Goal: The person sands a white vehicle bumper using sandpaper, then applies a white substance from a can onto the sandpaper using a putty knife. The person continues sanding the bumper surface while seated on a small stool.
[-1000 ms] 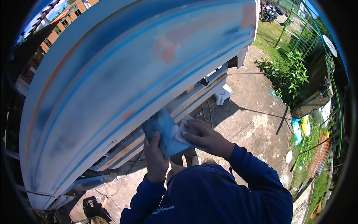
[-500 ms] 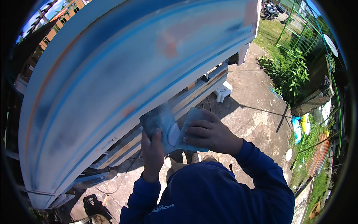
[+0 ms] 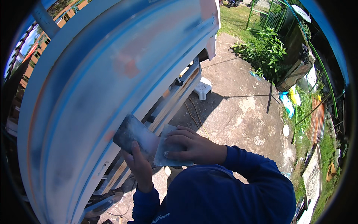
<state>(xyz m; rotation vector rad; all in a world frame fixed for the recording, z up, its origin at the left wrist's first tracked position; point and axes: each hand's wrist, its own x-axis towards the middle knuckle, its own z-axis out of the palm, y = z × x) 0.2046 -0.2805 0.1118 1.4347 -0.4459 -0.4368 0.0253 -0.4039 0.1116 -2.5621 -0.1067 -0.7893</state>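
Observation:
A dark, dusty rectangular pad (image 3: 130, 128) rests in my left hand (image 3: 141, 162), thumb along its lower part, just beside the lower edge of a boat hull (image 3: 74, 123); whether it touches the hull I cannot tell. My right hand (image 3: 186, 147) has its fingers curled over a pale, greyish flat piece (image 3: 162, 153), held beside or against the right end of the dark pad. The hull is whitish and blue, with pinkish patches and blue streaks.
Wooden beams (image 3: 186, 87) lie beneath the hull, with a white plastic stool (image 3: 202, 87) and cords (image 3: 194, 117) on the concrete (image 3: 250, 112). At the right are a bush (image 3: 268, 56), a green mesh gate (image 3: 268, 15), a leaning slab (image 3: 294, 71) and bags (image 3: 287, 104).
The view has shifted, so the hull and surroundings sit differently. Both hands and their pieces have moved left, nearer the hull; the dark pad is more tilted. Both hands keep their hold.

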